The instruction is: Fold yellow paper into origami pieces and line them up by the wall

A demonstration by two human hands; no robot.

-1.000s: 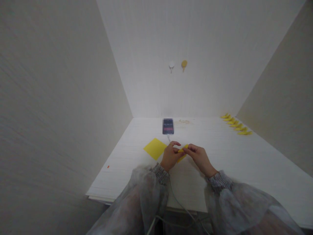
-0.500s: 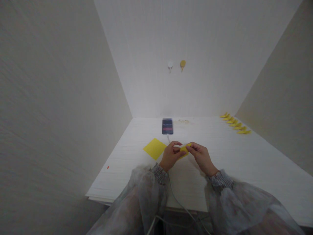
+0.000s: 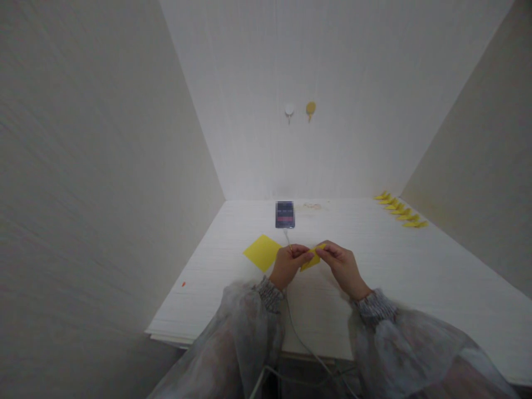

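Note:
Both hands meet over the middle of the white table (image 3: 415,277). My left hand (image 3: 287,265) and my right hand (image 3: 341,265) each pinch one end of a small folded yellow paper (image 3: 312,258), held just above the tabletop. The fingers of both hands are closed on it. A flat yellow paper square (image 3: 263,252) lies on the table just left of my left hand.
A phone (image 3: 285,214) lies at the back of the table, its cable (image 3: 297,338) running under my left wrist and off the front edge. Several folded yellow pieces (image 3: 399,210) line the far right wall. Two wall hooks (image 3: 300,111) hang above. A tiny red speck (image 3: 183,284) sits near the left edge.
My left fingers have curled down tighter onto the folded paper. The paper has shifted slightly between the two pinches. The hands stay in the same spot.

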